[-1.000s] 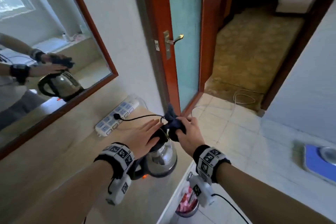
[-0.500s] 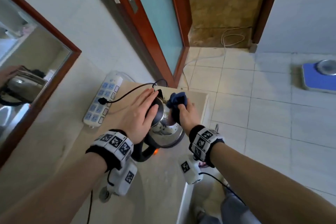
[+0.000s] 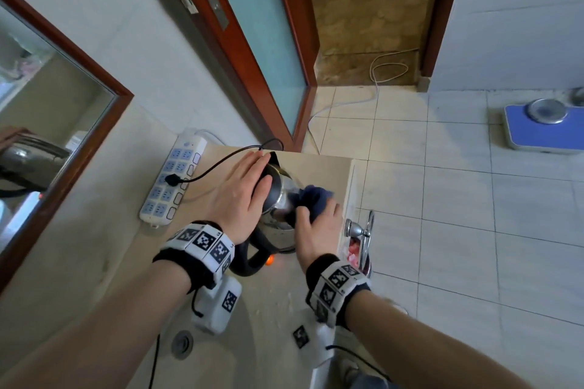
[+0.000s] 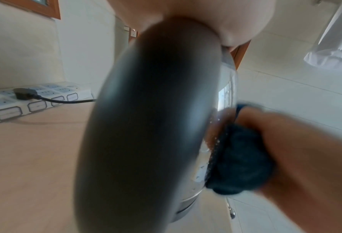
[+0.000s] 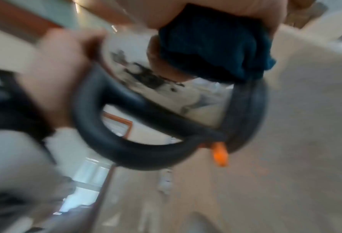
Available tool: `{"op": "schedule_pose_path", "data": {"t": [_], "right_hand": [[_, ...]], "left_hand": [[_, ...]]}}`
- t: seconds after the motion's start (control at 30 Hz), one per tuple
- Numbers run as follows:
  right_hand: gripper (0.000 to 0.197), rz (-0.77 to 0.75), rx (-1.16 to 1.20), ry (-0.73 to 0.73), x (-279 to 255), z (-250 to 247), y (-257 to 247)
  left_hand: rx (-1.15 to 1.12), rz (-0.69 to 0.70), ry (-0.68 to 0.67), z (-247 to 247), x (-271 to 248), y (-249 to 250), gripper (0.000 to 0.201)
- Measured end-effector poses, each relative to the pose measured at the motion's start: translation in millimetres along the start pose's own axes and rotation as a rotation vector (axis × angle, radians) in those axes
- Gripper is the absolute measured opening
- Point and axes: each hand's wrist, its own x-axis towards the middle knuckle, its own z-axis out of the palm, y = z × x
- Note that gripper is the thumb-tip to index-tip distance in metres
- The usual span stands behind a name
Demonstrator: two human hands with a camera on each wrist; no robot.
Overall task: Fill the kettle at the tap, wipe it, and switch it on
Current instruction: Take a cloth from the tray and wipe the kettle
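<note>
A steel kettle (image 3: 281, 196) with a black lid and black loop handle (image 3: 252, 257) stands on the beige counter (image 3: 94, 230). An orange switch (image 3: 269, 260) glows at the handle's foot. My left hand (image 3: 243, 189) lies flat on the lid with straight fingers. My right hand (image 3: 317, 226) grips a bunched dark blue cloth (image 3: 311, 197) against the kettle's right side. In the left wrist view the handle (image 4: 146, 126) fills the middle and the cloth (image 4: 239, 159) presses the wet steel wall. The blurred right wrist view shows the cloth (image 5: 215, 47), handle (image 5: 138, 148) and switch (image 5: 219, 154).
A white power strip (image 3: 173, 180) lies by the wall with the kettle's black plug (image 3: 172, 180) in it. A mirror (image 3: 47, 123) hangs left. The counter edge is just right of the kettle, with a chrome tap (image 3: 360, 230) below. A blue scale (image 3: 543, 126) sits on the tiled floor.
The view has tilted down onto the counter. My right hand has slid the cloth from the kettle's top down its right side. My left hand stays flat on the lid.
</note>
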Motion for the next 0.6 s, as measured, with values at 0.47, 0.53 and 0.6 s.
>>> {"op": "schedule_pose_path", "data": {"t": [0.47,0.53,0.6], "right_hand": [[0.017,-0.571,-0.246,-0.190,-54.7,22.2,69.1],[0.015,-0.658,-0.180,-0.136,-61.2,23.1,51.4],[0.015,-0.759,-0.132,-0.111,-61.1,19.9,44.1]], "left_hand": [[0.017,-0.019,-0.016,-4.0,-2.7,6.8,0.062],[0.018,-0.014,-0.015,-3.2,-3.1,6.1,0.064],[0.021,-0.004,-0.007,-2.4,-2.5,5.1,0.064]]}}
